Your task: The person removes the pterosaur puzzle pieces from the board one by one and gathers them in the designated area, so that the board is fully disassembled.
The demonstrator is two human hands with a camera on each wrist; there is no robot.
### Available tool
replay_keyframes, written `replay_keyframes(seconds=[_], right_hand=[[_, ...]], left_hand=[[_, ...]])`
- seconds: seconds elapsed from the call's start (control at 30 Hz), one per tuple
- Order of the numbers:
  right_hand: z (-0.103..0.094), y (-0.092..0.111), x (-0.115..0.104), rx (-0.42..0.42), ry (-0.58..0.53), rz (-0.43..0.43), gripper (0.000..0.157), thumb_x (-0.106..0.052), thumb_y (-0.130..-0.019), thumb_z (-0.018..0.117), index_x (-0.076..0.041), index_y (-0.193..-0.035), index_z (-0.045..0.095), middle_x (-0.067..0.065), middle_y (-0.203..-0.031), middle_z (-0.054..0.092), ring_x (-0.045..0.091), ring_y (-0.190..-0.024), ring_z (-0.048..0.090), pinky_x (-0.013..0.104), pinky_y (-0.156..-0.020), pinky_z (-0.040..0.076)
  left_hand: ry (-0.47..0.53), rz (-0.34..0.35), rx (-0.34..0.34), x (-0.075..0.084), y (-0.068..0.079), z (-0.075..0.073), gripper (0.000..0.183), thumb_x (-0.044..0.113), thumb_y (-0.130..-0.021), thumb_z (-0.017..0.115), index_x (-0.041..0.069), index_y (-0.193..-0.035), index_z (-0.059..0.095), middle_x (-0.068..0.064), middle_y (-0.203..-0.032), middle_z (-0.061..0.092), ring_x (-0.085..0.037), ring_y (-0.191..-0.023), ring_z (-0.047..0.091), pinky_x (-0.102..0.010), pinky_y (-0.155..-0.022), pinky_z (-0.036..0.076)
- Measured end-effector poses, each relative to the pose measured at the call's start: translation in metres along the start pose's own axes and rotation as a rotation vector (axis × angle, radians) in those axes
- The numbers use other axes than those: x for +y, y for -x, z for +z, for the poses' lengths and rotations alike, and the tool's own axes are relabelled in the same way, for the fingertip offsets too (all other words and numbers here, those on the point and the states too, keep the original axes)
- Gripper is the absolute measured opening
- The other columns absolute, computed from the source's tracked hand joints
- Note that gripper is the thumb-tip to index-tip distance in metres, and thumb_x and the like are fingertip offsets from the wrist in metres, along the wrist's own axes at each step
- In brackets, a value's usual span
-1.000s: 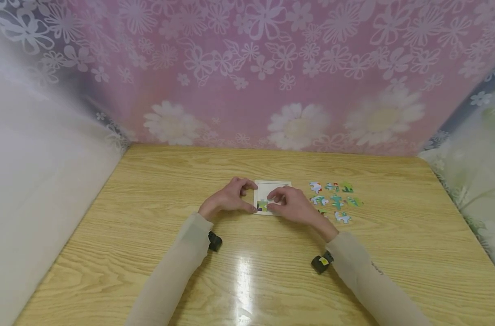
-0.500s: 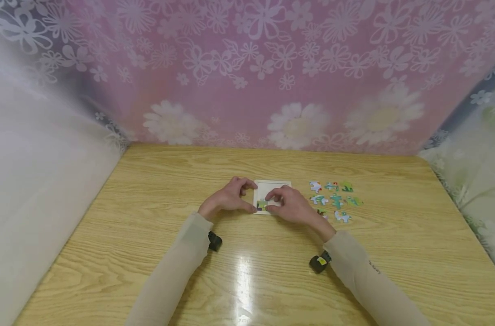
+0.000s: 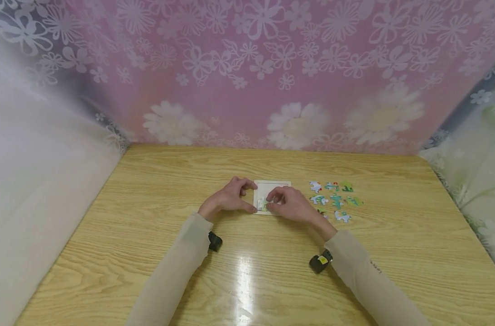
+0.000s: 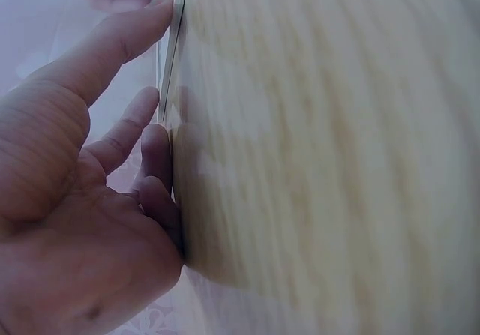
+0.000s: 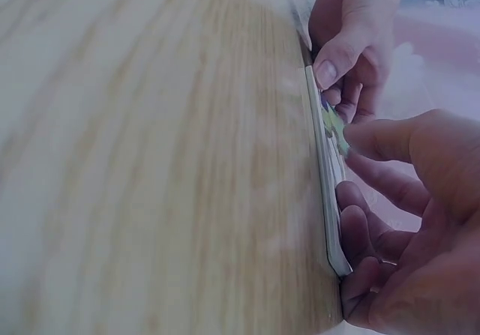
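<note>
A square, pale puzzle tray (image 3: 273, 182) lies flat on the table between both hands. My left hand (image 3: 231, 195) rests at its left side, thumb touching the near corner and index finger the far one; in the left wrist view, the other fingers bend against the tabletop. A green jigsaw piece (image 5: 335, 127) is tilted over the tray's near left corner. Thumb and index finger of my right hand (image 3: 293, 204) pinch its right side, and the remaining fingers are curled low over the tray. In the head view, glare pales the piece's face.
Several loose jigsaw pieces (image 3: 336, 200) lie in rough rows right of the tray, one partly hidden behind the right hand. Black wrist cameras (image 3: 319, 262) sit on both forearms. The wood-grain table (image 3: 170, 280) meets a pink flowered curtain (image 3: 239, 113) at the back.
The jigsaw piece has tilted at the near left corner, and its face now catches the light. The right hand has shifted slightly; the left hand and the tray stay put.
</note>
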State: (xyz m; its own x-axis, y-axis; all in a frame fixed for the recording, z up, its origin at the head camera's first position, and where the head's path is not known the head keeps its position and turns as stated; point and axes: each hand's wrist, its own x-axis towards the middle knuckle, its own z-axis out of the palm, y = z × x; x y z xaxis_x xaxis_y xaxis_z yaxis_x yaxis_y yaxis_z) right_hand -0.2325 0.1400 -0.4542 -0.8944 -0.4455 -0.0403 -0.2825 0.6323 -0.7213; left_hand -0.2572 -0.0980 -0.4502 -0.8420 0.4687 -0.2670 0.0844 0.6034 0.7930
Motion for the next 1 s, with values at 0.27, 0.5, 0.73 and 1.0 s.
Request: replay_keyframes(seconds=[0.27,0.5,0.73,1.0], right_hand=[[-0.002,0.001,-0.003,0.014,-0.105,0.063,0.007,-0.018,-0.094,0.07,-0.014,-0.098,0.071,0.004,-0.093,0.071,0.016,-0.084,0.061,0.033,-0.078,0.047],[-0.003,0.004,-0.002,-0.007,-0.21,0.124,0.012,-0.022,-0.095,0.071,-0.014,-0.103,0.071,0.003,-0.098,0.077,0.015,-0.09,0.069,0.034,-0.087,0.049],[-0.011,0.01,0.007,0.036,-0.296,0.141,0.019,-0.025,-0.097,0.07,-0.009,-0.108,0.072,0.009,-0.101,0.076,0.018,-0.091,0.07,0.032,-0.082,0.051],[-0.027,0.023,0.014,0.078,-0.315,0.131,0.02,-0.024,-0.099,0.069,-0.008,-0.11,0.071,0.01,-0.104,0.075,0.02,-0.091,0.07,0.03,-0.072,0.051]], left_hand=[[-0.004,0.001,0.004,0.001,0.0,0.0,0.064,0.022,-0.082,0.087,0.017,-0.138,0.057,-0.008,-0.125,0.04,-0.022,-0.108,0.038,-0.038,-0.094,0.038],[0.005,-0.001,0.004,0.001,0.001,-0.001,0.062,0.022,-0.082,0.088,0.018,-0.136,0.057,-0.008,-0.124,0.04,-0.022,-0.109,0.039,-0.038,-0.093,0.038],[0.006,-0.002,0.007,0.0,0.001,0.0,0.062,0.021,-0.082,0.088,0.017,-0.136,0.057,-0.007,-0.122,0.04,-0.022,-0.107,0.039,-0.038,-0.091,0.037],[0.014,0.006,0.002,0.0,0.001,0.0,0.062,0.022,-0.082,0.088,0.017,-0.137,0.057,-0.007,-0.118,0.038,-0.021,-0.105,0.036,-0.039,-0.09,0.034]])
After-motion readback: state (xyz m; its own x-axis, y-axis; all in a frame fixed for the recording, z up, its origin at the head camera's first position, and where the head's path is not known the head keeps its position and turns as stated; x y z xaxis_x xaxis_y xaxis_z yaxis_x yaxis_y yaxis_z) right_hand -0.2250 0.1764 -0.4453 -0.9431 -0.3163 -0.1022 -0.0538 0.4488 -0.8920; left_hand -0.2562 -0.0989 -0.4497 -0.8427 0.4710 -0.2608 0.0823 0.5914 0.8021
